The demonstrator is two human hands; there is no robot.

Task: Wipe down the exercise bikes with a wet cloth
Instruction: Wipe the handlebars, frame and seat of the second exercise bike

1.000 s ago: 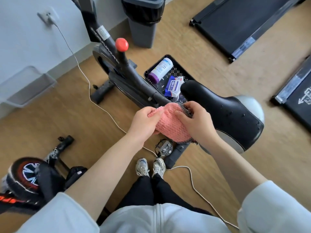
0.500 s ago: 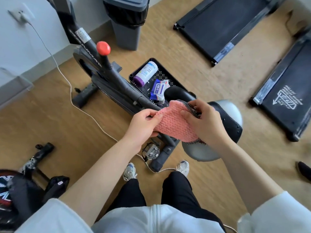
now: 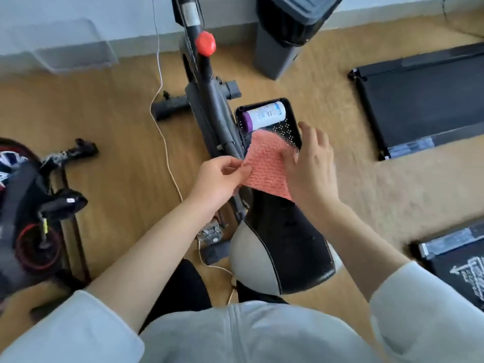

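Note:
A pink knitted cloth lies spread over the front tip of the black saddle of the grey exercise bike. My left hand pinches the cloth's left edge between thumb and fingers. My right hand lies along the cloth's right side with its fingers straight and spread. A red knob tops the bike's post. A second bike, black with red trim, stands at the left edge.
A black perforated tray beside the bike frame holds a white bottle with a purple cap. A grey bin stands by the wall. Two black treadmills lie on the right. A white cable runs across the wooden floor.
The cloth, bunched between both hands before, is now spread flat over the saddle's nose. My right hand has let go and opened its fingers. The view has swung to face the wall.

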